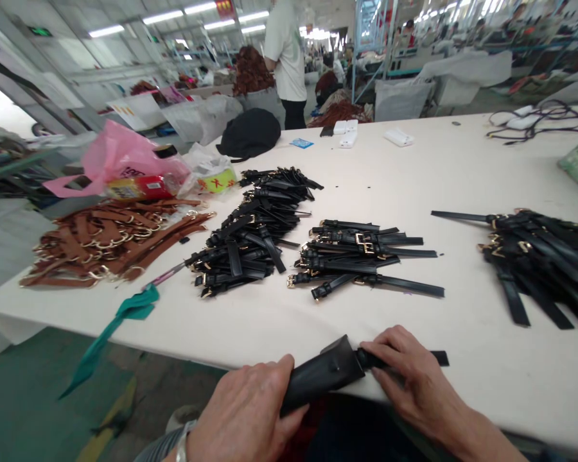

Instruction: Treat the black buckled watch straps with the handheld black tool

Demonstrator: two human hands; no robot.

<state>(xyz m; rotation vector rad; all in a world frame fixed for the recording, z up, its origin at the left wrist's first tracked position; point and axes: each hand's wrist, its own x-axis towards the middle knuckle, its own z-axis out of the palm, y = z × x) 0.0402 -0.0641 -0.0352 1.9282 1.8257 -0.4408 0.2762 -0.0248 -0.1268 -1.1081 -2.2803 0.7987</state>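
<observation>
At the table's front edge, my left hand [250, 404] is wrapped round a wide black leather piece [325, 375], its far end tilted up to the right. My right hand [414, 378] pinches a narrow black strap [442, 358] where it meets the wide piece's end; the strap's tip sticks out past my fingers. Beyond my hands lies a small pile of black buckle straps [366, 263] with gold buckles. A longer heap of black straps [255, 224] is left of it, and another heap of black straps [544, 250] lies at the right.
Brown straps with metal rings [110, 240] lie at the left, near a pink bag [120, 154] and a teal cloth strip [110, 330]. At the white table's [390, 173] back are a black cap [250, 131], white boxes [347, 135] and cables [534, 122]. A person [289, 58] stands beyond.
</observation>
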